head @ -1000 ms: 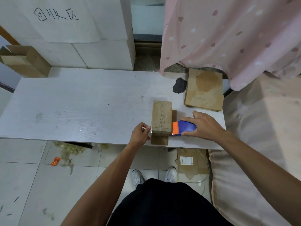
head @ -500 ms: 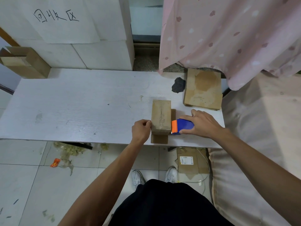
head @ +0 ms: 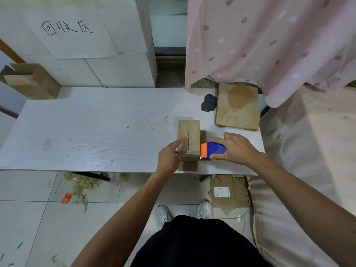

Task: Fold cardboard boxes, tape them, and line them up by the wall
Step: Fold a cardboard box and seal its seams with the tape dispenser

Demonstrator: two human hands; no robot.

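One box (head: 189, 137) sits at the table's (head: 96, 122) front edge, left hand (head: 170, 157) flat against it, right hand (head: 237, 149) gripping dispenser (head: 214, 149).

The right hand (head: 237, 149) covers much of the tape dispenser (head: 213, 150); the floor label (head: 221, 191) is unreadable.

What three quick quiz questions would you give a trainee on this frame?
1. True or false: the right hand grips the tape dispenser.
2. The left hand is: A) open, straight fingers at the left side of the box; B) curled round scissors; C) resting on the floor.
3. Fill in: the flat cardboard lies at the far ____ corner of the table.

Key: 1 true; 2 A; 3 right.
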